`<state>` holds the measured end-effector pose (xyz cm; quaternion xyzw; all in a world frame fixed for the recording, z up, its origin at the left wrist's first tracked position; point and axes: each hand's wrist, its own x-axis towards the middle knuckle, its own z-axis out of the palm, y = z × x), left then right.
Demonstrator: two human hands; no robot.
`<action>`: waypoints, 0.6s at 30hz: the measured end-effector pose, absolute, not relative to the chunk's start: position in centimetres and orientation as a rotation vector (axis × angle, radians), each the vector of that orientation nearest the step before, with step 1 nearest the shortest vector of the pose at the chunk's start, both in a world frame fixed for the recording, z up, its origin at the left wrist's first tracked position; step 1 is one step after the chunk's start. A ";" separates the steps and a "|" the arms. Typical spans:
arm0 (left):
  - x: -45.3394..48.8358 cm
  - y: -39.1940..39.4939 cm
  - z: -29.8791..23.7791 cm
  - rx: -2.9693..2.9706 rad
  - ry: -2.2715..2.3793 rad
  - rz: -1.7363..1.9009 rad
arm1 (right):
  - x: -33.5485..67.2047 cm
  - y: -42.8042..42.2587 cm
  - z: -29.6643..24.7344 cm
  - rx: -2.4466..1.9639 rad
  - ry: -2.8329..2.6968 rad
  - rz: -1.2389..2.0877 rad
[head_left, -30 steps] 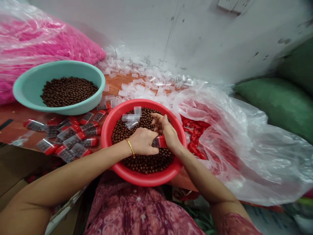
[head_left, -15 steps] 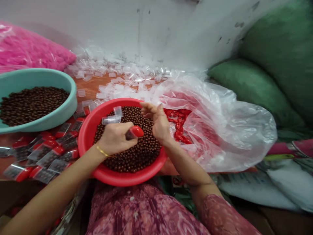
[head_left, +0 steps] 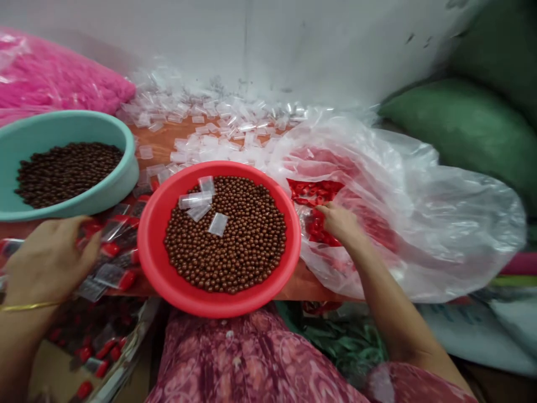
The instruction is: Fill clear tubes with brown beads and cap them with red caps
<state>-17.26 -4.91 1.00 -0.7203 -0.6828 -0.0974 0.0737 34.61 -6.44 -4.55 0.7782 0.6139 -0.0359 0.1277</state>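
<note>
A red basin (head_left: 156,263) in front of me holds brown beads and a few clear plastic tubes (head_left: 195,200). My left hand (head_left: 49,258) has swung out to the left over a pile of red-capped filled tubes (head_left: 109,274); its fingers are curled and blurred, and I cannot see what they hold. My right hand (head_left: 338,222) reaches into a clear plastic bag (head_left: 419,224), fingers down among loose red caps (head_left: 312,193).
A teal basin (head_left: 109,190) of brown beads stands at the left. Many empty clear tubes (head_left: 218,126) lie along the wall. A pink-filled bag (head_left: 54,84) is far left, green sacks (head_left: 465,129) at right. A box of filled tubes (head_left: 90,352) sits below the table edge.
My left hand carried the red-capped tube out of the red basin to the pile at the left. My right hand left the basin and went into the bag of red caps.
</note>
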 end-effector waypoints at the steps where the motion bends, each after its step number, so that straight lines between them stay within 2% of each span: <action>1: -15.1 -5.2 2.2 -2.133 -1.959 -0.257 | 34.9 -6.5 -4.7 2.134 1.896 -0.051; 4: -8.3 -5.5 4.3 -2.558 -1.708 -0.166 | 36.0 -6.5 -5.2 1.766 2.139 0.091; 6: -4.8 -5.0 4.1 -2.787 -1.618 0.089 | 36.6 -6.5 -5.8 1.676 2.226 0.159; 9: -1.5 -3.6 2.3 -2.852 -1.582 0.350 | 37.1 -6.3 -6.7 1.736 2.291 0.217; 11: -0.3 -2.4 1.0 -2.825 -1.658 0.422 | 37.3 -6.2 -7.2 1.935 2.293 0.169; 15: 1.1 -0.5 -0.3 -2.820 -1.900 0.506 | 36.8 -6.3 -7.4 2.696 2.339 -0.186; 18: 1.7 -0.4 0.1 -2.872 -1.923 0.603 | 34.9 -6.8 -6.4 3.138 2.416 -0.867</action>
